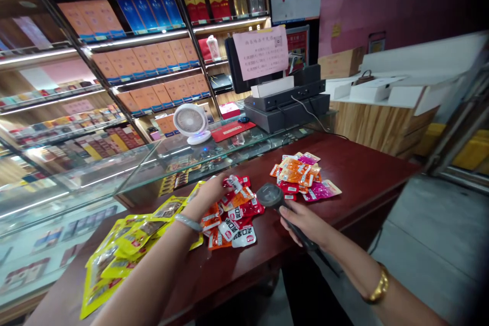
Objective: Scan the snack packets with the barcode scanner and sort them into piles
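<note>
A black scanner (272,196) is being held over the counter (367,168) by the right hand (306,221), grip wrapped round it, forearm (346,254) slanting in from four o'clock; the scanner is pointing toward ten, its long axis running ten to four. At its nine o'clock, the left hand (209,193) is reaching palm-down over packets (237,216), and whether that grip is pinching one I cannot tell.

Shows yellow on the snack pouches (132,238); red, orange and white with black lettering on the nearer sachets (239,214); orange, red and magenta on the farther sachets (298,173); dark reddish-brown on the surface (367,163); black on the barcode scanner (270,195); gold on the bangle (380,285).
</note>
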A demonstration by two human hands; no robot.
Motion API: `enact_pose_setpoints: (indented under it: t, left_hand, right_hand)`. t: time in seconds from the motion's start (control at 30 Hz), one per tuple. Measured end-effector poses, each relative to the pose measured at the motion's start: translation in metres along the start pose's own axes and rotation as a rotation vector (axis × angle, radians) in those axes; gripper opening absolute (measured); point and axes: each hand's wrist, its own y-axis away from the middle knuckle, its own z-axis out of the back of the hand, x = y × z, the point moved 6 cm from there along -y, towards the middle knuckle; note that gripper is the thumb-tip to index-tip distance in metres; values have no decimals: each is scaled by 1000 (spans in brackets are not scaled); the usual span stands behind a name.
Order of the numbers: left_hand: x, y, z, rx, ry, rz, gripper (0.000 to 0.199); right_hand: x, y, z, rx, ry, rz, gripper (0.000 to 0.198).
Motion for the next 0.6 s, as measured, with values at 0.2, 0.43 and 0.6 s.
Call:
enact_pose_setpoints:
  t: [0.2,0.43,0.6]
  left_hand:
    - [19,12,8,5,-451,17,54]
    - [-88,-13,-13,-134,-300,-167,45]
    - [-171,-48,-63,-4,-26,-183,42]
  right_hand:
    - [-2,11,13,-31,-39,-10,46]
    - [-3,27,39,-136,-75,-12,48]
    - [-8,37,58,-209,-50,-16,51]
